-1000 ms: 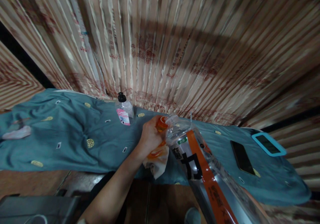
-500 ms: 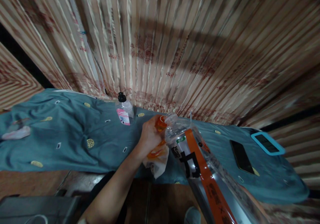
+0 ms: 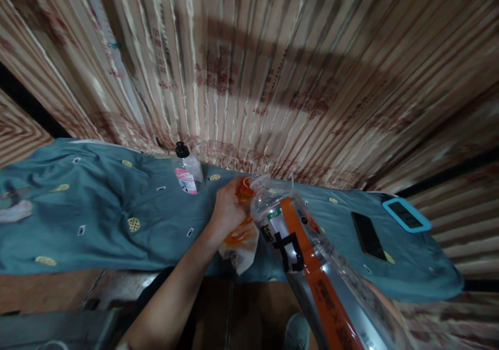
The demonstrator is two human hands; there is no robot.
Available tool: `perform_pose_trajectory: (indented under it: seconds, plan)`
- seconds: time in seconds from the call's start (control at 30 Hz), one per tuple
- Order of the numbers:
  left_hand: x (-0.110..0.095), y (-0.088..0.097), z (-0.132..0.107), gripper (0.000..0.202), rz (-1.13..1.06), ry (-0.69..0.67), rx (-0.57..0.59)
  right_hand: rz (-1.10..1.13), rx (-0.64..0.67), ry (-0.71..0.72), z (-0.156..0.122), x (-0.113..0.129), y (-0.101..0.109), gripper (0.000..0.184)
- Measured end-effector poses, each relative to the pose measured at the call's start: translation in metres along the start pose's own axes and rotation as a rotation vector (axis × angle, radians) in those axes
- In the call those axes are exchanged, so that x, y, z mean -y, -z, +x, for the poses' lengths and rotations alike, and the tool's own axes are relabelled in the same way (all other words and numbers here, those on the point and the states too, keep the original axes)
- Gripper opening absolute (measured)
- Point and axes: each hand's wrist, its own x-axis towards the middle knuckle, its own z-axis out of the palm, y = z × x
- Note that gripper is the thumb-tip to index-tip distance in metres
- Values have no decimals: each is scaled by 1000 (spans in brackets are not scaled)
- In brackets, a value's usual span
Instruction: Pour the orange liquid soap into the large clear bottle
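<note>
My left hand (image 3: 225, 210) is closed around a small orange pouch with an orange spout (image 3: 242, 225), its crumpled white lower end hanging below my fingers. The spout sits against the open mouth of a large clear plastic bottle (image 3: 296, 246) with an orange stripe and black characters. The bottle lies tilted, neck up and to the left, above the edge of a teal cloth (image 3: 97, 209). Of my right hand (image 3: 388, 306) only a strip of skin shows, under the bottle's lower part, where it holds the bottle; its fingers are hidden.
On the teal cloth stand a small clear bottle with a black cap and pink label (image 3: 187, 172), a black phone (image 3: 366, 234) and a phone in a blue case (image 3: 406, 215). A striped curtain (image 3: 249, 69) hangs behind. A shoe (image 3: 296, 332) shows below.
My hands, the pouch and the large bottle keep the same pose against each other. The view has drifted, so everything sits slightly further left and higher in the picture.
</note>
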Motion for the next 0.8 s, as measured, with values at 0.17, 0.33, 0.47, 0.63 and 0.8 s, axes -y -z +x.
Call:
perform_pose_trajectory:
  seconds: [0.17, 0.33, 0.47, 0.63, 0.8]
  plan:
    - [-1, 0, 0, 13, -19, 3, -8, -8, 45, -31, -1, -48, 2, 36]
    - [1, -1, 0, 13, -42, 12, -3, 22, 80, -4, 8, -76, 7, 32]
    - [2, -2, 0, 11, -36, 14, -15, 19, 67, -5, 2, -73, 3, 33]
    - [1, -1, 1, 15, -8, 6, -13, 6, 43, -46, -14, -58, -4, 37]
    - [-1, 0, 1, 11, -27, 3, -11, 16, 64, -85, -15, -55, -3, 38]
